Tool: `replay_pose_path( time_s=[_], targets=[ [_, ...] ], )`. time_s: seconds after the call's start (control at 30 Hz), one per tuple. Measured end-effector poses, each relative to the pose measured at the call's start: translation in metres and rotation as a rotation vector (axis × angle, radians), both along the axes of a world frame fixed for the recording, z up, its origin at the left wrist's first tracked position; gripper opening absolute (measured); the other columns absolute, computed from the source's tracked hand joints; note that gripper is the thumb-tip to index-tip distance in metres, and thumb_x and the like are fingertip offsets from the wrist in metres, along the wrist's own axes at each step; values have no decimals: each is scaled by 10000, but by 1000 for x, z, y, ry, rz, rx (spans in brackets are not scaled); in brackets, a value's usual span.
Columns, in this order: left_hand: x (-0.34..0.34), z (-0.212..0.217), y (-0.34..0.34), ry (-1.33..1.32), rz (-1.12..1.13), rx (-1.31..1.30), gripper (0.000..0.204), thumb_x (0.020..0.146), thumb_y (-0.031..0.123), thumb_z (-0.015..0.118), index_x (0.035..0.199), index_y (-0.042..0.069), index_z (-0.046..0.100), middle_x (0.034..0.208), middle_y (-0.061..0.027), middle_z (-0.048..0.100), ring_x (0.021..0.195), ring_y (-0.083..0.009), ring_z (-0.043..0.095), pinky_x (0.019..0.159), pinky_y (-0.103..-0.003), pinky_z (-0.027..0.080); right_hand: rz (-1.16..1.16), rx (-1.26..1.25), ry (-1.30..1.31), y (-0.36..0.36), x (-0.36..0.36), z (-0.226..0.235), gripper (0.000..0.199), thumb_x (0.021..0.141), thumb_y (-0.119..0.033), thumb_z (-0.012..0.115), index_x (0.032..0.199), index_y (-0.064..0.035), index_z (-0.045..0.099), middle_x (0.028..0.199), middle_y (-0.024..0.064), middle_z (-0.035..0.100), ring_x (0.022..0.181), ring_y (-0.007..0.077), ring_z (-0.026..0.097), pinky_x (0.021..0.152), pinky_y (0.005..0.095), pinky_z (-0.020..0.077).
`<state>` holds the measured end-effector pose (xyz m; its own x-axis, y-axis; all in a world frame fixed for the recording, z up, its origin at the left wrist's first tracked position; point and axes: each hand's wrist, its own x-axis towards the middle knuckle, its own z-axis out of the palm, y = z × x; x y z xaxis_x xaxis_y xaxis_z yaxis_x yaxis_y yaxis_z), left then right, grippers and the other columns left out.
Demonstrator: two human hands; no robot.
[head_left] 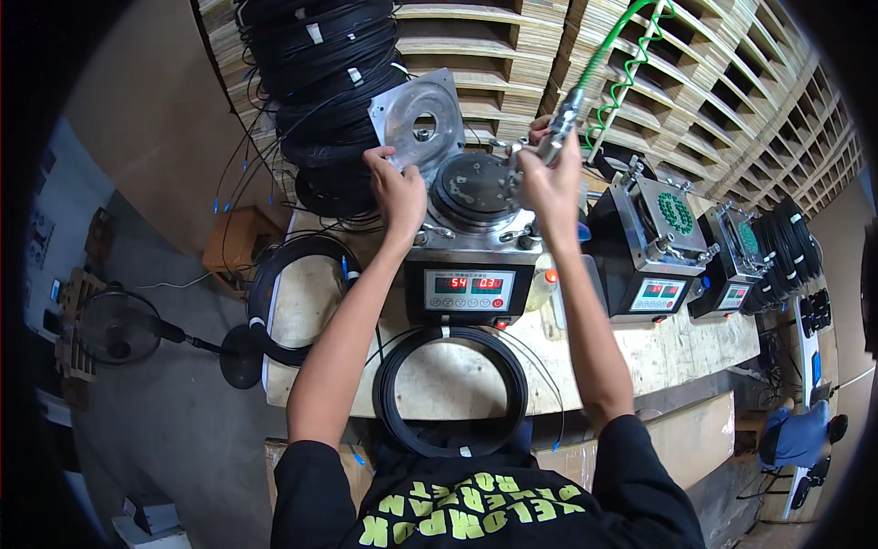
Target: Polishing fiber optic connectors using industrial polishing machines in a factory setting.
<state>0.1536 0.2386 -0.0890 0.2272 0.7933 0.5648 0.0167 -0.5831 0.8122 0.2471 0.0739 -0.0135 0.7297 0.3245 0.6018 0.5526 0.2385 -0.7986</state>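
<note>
My left hand (401, 196) pinches the lower edge of a square metal plate (448, 102) with a round recess and a hole in its middle. The plate is tilted up behind a bench machine (422, 295). My right hand (551, 188) is closed around a metal air blow gun (564, 117) on a green hose (599, 62); its front end is blurred. Between my hands lies the machine's dark round disc (471, 186), with small pale spots on it. Lit red digits show on the panel below. A coil of black cable (389, 389) lies at the table's front edge.
Another cable coil (261, 297) lies left, below a tall stack of black coils (320, 110). Two similar machines (645, 242) (732, 256) with green-dotted tops stand right. Wooden pallets (457, 44) rise behind. A fan (119, 334) stands left; a seated person (794, 437) is far right.
</note>
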Motion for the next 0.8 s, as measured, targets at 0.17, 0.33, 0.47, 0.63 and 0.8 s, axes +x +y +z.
replay_pose_path(
  time_s=[0.17,0.33,0.47,0.63,0.8],
  targets=[
    [-1,5,-4,-17,2,-31,369,787,-36,525,1135,-19,404,1104,-281,534,1052,-492,547,927,-520,412,-105,-24,-119,27,-13,-25,188,840,79,555,995,-9,495,831,40,495,672,136,601,620,283,525],
    [-2,5,-5,-28,-7,-63,372,789,-41,521,1139,-17,398,1091,-296,533,1054,-500,549,934,-511,415,-114,-16,-44,7,-14,-24,170,842,60,549,993,-1,500,785,29,520,645,116,573,597,277,509],
    [-5,9,-6,-44,-4,-63,364,791,-49,516,1132,-18,394,1086,-299,542,1038,-501,562,920,-515,425,-150,-29,5,-8,-9,-4,152,812,49,565,938,-12,504,748,9,475,619,91,502,542,264,427],
    [-6,14,-6,-14,-15,-107,364,797,-52,507,1139,-14,389,1093,-304,546,1043,-504,568,918,-530,425,-157,-58,1,-16,-6,11,150,808,44,567,940,-7,518,755,23,505,601,105,543,539,263,457],
    [-3,15,-7,-7,-3,-132,367,801,-56,500,1147,-7,385,1105,-301,547,1046,-508,566,921,-541,424,-110,-68,-3,-6,-12,-4,169,794,61,562,942,-7,516,764,20,482,599,106,541,531,268,467]
  ],
)
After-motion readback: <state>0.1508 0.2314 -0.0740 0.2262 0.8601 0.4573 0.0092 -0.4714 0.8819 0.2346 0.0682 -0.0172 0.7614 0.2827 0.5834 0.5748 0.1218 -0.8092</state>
